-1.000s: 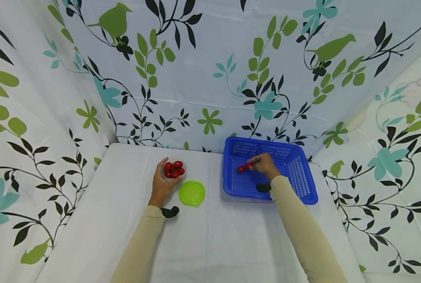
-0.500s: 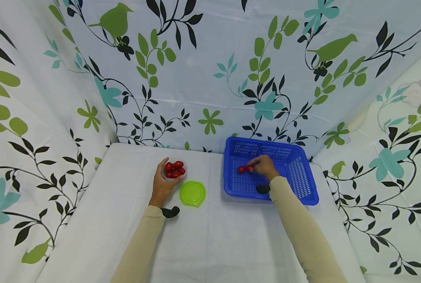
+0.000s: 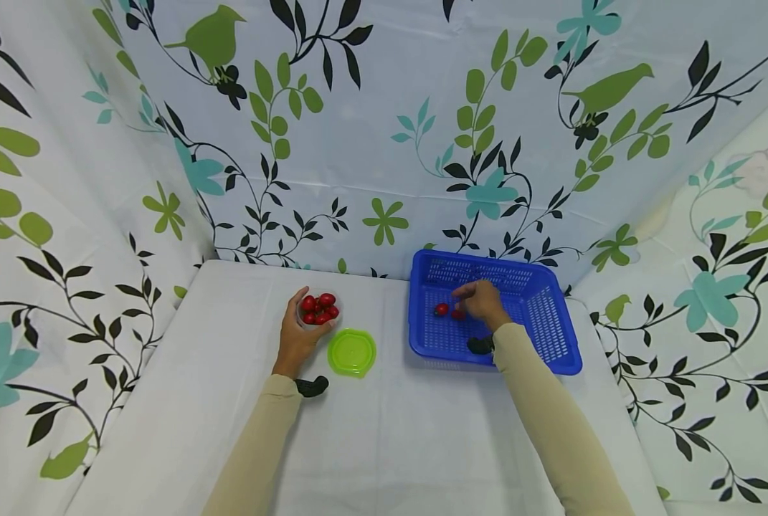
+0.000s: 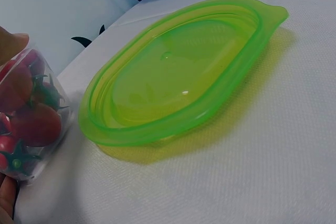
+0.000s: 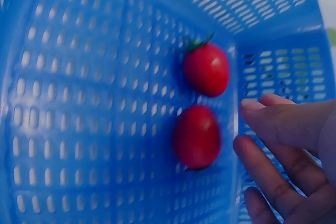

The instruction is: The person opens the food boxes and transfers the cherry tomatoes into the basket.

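Observation:
My left hand (image 3: 295, 340) grips a small clear plastic container (image 4: 47, 156) at the left of the table. Red tomatoes (image 3: 319, 309) with green stems fill it. Over the blue perforated basket (image 3: 554, 347), my right hand (image 3: 485, 302) has its fingers loosely spread, with nothing between them. Two small red tomatoes lie on the basket floor. One, with a green stem (image 5: 206, 69), is farther from the fingers in the head view; the other tomato (image 5: 197, 137) sits just beneath the fingertips in that view.
A green translucent lid (image 3: 352, 352) lies flat on the white table (image 3: 384, 437), just right of the container. Dark wrist cameras show at both cuffs, the right one (image 3: 480, 345) over the basket. A patterned cloth (image 3: 358, 143) stands behind and on both sides.
My right hand has let go of the second tomato, which now rests lower in the basket, apart from the fingers. The left hand and the container have stayed in place.

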`<state>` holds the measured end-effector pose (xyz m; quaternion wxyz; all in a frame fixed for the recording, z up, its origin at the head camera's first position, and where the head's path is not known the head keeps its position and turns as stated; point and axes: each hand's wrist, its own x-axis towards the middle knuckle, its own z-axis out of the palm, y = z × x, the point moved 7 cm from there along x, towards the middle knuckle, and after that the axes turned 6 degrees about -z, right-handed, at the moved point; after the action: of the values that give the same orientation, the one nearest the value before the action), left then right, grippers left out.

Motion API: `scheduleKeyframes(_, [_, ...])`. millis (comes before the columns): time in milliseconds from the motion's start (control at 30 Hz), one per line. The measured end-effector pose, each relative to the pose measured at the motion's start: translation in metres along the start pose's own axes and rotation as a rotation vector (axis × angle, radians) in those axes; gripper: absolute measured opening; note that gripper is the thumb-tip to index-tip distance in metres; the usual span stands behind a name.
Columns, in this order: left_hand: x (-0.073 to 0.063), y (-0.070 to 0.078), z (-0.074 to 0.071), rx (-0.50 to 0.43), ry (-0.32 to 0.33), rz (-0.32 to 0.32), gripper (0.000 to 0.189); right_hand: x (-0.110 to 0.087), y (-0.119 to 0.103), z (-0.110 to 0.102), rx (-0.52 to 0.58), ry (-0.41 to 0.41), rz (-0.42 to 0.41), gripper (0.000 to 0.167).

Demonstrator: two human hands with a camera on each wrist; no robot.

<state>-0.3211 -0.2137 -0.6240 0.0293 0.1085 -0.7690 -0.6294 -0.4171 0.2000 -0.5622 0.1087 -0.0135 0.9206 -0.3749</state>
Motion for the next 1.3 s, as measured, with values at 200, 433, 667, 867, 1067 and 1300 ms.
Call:
scheduleKeyframes(200, [0.001, -0.001, 0.0, 0.005, 0.0, -0.001, 0.095, -0.004, -0.027, -0.004, 0.029, 0.039, -0.09, 0.031])
scheduleKeyframes(433, [0.001, -0.002, 0.001, -0.006, -0.001, 0.006, 0.096, -0.007, -0.059, 0.0, 0.088, 0.038, -0.185, 0.034])
scheduleKeyframes(667, [0.0, -0.001, 0.001, -0.016, 0.003, 0.015, 0.094, -0.012, -0.097, 0.008, 0.104, 0.04, -0.287, 0.031])
scheduleKeyframes(867, [-0.001, 0.0, 0.001, -0.012, 0.004, 0.012, 0.093, -0.017, -0.127, 0.02, 0.109, 0.023, -0.344, 0.028])
scheduleKeyframes(1067, [-0.001, 0.001, 0.001, -0.009, 0.002, 0.013, 0.094, -0.023, -0.153, 0.038, 0.109, -0.013, -0.415, 0.027])
scheduleKeyframes(1300, [-0.001, 0.002, 0.001, 0.001, 0.004, 0.014, 0.094, -0.027, -0.177, 0.064, 0.1, -0.07, -0.468, 0.027])
